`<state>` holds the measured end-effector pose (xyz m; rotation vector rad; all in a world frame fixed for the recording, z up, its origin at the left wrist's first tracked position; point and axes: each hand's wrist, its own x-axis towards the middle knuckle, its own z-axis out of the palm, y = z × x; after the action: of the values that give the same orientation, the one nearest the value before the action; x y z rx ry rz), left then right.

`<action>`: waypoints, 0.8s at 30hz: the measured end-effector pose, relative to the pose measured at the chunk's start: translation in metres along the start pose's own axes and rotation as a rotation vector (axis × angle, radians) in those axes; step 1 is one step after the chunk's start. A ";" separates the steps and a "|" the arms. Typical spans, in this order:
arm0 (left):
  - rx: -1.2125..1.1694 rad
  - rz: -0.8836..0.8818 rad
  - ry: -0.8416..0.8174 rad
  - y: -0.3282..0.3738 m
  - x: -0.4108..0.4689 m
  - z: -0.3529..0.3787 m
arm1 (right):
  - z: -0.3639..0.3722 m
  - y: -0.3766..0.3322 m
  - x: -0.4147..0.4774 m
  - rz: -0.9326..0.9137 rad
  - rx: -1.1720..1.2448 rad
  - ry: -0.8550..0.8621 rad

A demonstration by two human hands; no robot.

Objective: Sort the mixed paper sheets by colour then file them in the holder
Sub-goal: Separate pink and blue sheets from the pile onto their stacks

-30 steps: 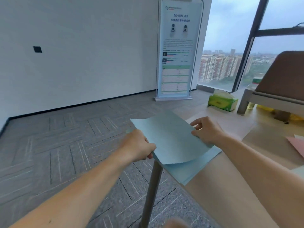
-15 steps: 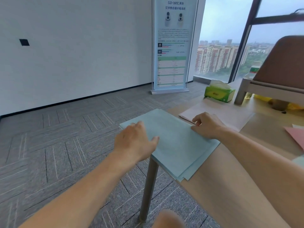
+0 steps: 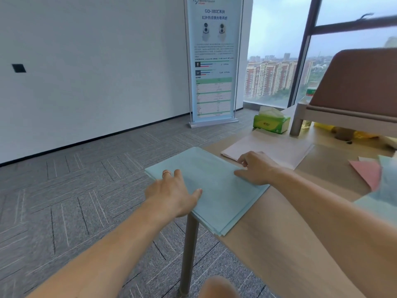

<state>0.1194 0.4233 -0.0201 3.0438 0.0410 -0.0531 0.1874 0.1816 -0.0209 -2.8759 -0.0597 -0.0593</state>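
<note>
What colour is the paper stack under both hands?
Pale blue-green stack of sheets at the table corner, clearest in the head view.

The single view comes from a wide-angle camera on the person's head, looking forward and down from above the near left corner of the table (image 3: 279, 244). Both forearms run in from the bottom edge, and the left hand (image 3: 171, 192) and right hand (image 3: 255, 168) sit close below the lens near the middle of the frame, on the blue sheets (image 3: 217, 196). The table stretches away to the right, while the carpeted floor (image 3: 75, 190) fills the left side. Farther off, the camera faces a white wall (image 3: 96, 61), a standing banner (image 3: 212, 61) and a window (image 3: 275, 50) at upper right. Straight lines bend towards the edges.
</note>
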 end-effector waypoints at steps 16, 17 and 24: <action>0.109 0.759 -0.011 0.265 -0.041 0.007 | -0.088 0.221 -0.222 0.510 -0.129 0.139; 0.065 0.804 -0.046 0.283 -0.050 0.013 | -0.088 0.237 -0.242 0.555 -0.133 0.148; -0.146 0.983 -0.156 0.384 -0.103 0.032 | -0.095 0.306 -0.338 0.733 -0.100 0.197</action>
<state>0.0264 0.0351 -0.0109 2.5587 -1.3461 -0.1932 -0.1395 -0.1507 -0.0249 -2.7791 1.0422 -0.2034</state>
